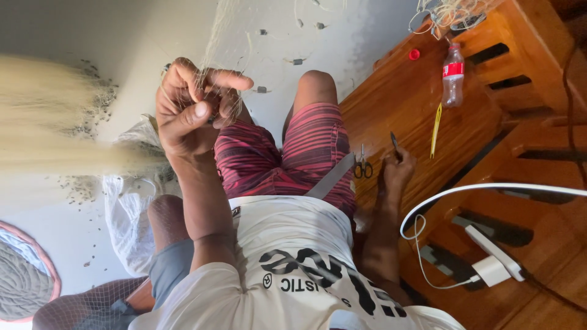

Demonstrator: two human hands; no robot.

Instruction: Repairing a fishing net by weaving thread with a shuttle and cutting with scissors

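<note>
Left hand (pixel 192 110) is clenching fine netting (pixel 214 43); right hand (pixel 396 171) is grasping a dark slim tool (pixel 394 141) beside scissors (pixel 363 165).

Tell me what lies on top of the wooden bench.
On the wooden bench: a plastic bottle, red cap, yellow strip, scissors and white charger. The right hand hides what's beneath it.

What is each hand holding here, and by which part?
One hand pinches strands of the fine fishing net between its fingertips. The other hand grips a thin dark tool by its lower end, above the wooden bench.
</note>
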